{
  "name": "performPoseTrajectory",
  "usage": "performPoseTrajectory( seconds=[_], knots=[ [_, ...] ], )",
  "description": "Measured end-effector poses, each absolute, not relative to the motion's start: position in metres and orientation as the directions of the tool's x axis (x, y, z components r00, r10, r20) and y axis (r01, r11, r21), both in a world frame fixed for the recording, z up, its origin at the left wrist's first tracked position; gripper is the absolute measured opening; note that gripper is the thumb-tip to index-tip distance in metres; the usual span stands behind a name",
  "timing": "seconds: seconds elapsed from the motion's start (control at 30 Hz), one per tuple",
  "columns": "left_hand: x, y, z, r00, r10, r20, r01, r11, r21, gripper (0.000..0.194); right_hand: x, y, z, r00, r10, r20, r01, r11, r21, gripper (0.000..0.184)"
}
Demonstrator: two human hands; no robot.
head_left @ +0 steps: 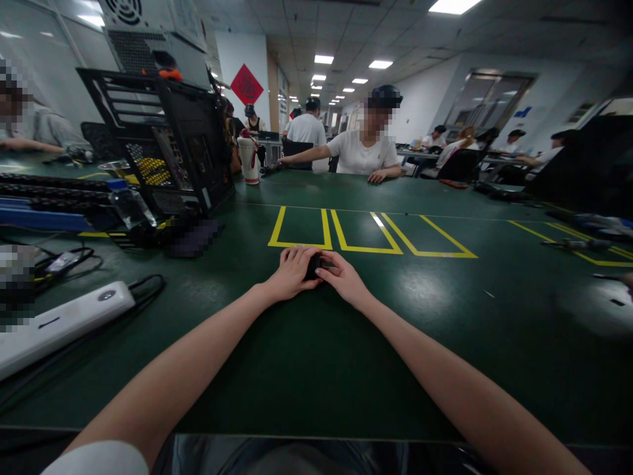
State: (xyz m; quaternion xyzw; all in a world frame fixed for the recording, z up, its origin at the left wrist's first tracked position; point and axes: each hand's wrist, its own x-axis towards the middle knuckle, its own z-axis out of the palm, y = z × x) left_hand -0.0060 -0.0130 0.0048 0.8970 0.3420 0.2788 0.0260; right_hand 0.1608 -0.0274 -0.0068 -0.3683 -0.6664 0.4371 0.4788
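Note:
A small black object (313, 266) lies low over the green table, between my two hands and partly covered by their fingers; its kind does not show. My left hand (295, 272) curls over its left side and top, with the thumb at the near edge. From the right, my right hand (342, 277) grips the same object between thumb and fingers. Just beyond the hands, three-sided outlines of yellow tape (363, 249) mark the table top (316, 356).
At the left stand an open black computer case (198, 145), a plastic bottle (129, 204) and a white power strip (74, 320) with cables. A white cup (249, 158) is at the far edge. Across the table sits a person (366, 148) in a white shirt.

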Motion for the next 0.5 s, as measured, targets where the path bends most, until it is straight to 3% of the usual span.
performPoseTrajectory(
  seconds=[0.5],
  knots=[
    [-0.0061,-0.0121,0.002,0.602,0.639,0.478,0.612,-0.754,0.237,0.056,0.1572,-0.0268,-0.0071,-0.225,0.91,0.349,0.057,0.37,-0.927,0.028]
  ],
)
